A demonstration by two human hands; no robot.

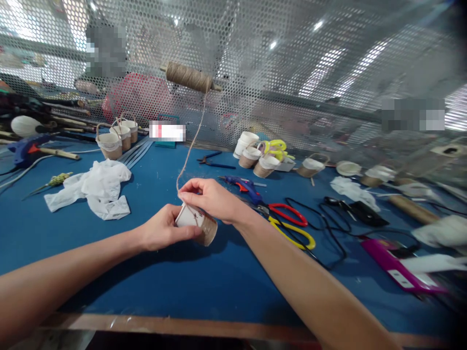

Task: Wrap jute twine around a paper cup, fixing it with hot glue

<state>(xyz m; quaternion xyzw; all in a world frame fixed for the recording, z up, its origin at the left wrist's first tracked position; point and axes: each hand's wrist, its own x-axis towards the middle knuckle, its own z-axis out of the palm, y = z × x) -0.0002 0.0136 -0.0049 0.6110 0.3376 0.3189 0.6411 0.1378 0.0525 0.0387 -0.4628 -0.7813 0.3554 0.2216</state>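
Note:
My left hand [166, 228] is closed round a small paper cup [208, 230], which lies tilted on its side above the blue table. Brown twine covers the lower part of the cup, and its upper part is white with dark marks. At the cup's rim, my right hand [207, 195] pinches a strand of twine [192, 141]. That strand runs up to a spool of twine [188, 77] mounted on the perforated metal screen. A bit of twine also crosses the white side of the cup. The fingertips of my left hand are partly hidden behind the cup.
Scissors with red and yellow handles [292, 233], a blue glue gun [248, 187] and pliers [215, 160] lie right of and beyond my hands. Twine-wrapped cups [109, 146] stand at the back. White cloth [98, 187] lies left; a purple power strip [397, 267] and cables lie right.

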